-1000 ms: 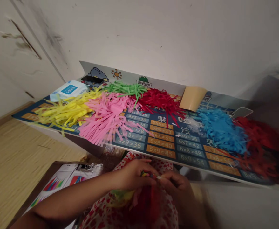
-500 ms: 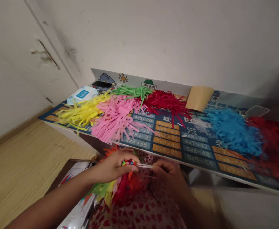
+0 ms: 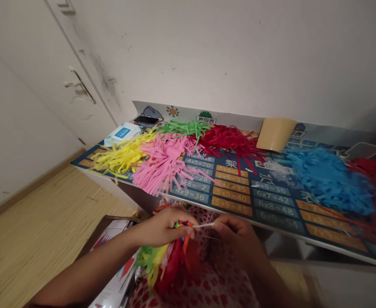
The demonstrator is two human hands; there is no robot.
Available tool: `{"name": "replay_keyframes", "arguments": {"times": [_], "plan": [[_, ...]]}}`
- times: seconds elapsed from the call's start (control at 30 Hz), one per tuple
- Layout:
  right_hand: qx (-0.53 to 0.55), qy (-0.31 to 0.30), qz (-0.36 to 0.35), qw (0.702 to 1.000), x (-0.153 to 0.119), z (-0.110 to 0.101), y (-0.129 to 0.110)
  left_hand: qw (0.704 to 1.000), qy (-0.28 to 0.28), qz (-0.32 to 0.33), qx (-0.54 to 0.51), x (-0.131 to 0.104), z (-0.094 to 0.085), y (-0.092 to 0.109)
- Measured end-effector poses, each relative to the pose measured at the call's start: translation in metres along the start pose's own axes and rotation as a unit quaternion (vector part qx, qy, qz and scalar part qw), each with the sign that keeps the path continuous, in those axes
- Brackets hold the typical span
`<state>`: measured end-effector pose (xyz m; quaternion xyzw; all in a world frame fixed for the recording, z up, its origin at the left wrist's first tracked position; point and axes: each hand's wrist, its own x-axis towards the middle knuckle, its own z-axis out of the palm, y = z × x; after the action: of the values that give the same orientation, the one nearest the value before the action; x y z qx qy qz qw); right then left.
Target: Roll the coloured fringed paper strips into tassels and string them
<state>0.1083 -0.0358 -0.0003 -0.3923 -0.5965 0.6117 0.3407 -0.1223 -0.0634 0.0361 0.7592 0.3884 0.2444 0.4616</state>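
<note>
My left hand [image 3: 167, 226] is closed around the gathered top of a bundle of multicoloured streamers [image 3: 171, 261]. Green, yellow, pink, red and orange strips hang below it over my lap. A thin white cord [image 3: 204, 225] stretches from the bundle's top to my right hand [image 3: 231, 233], whose fingers pinch its other end. The cord looks taut between the two hands. On the table edge just above lies a fringe of pink strips [image 3: 162, 160].
Yellow [image 3: 122, 156], green [image 3: 184, 127], dark red [image 3: 229, 140] and blue [image 3: 331, 177] strip piles lie on the times-table mat [image 3: 231, 201]. A tan cup-shaped object [image 3: 275, 134], a tissue pack [image 3: 123, 133] and a phone [image 3: 146, 120] sit near the wall. An open box [image 3: 106, 248] stands at lower left.
The view has shifted, so the table and hands appear further right. The white cord, earlier a visible loop of two strands, now shows as nearly one line. Both hands keep their hold.
</note>
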Motion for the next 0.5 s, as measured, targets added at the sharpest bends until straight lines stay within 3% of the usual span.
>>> {"name": "replay_keyframes", "arguments": {"times": [0.3, 0.4, 0.5], "plan": [[0.004, -0.017, 0.006, 1.0, 0.009, 0.006, -0.011, 0.998, 0.024, 0.005, 0.057, -0.001, -0.006, 0.004], [0.002, -0.024, 0.038, 0.999, 0.009, -0.006, -0.01, 0.975, 0.148, 0.019, 0.165, -0.012, -0.03, 0.01], [-0.019, 0.049, 0.103, 0.993, -0.005, -0.053, 0.005, 0.9, 0.355, -0.031, 0.251, -0.042, -0.075, 0.011]]}}
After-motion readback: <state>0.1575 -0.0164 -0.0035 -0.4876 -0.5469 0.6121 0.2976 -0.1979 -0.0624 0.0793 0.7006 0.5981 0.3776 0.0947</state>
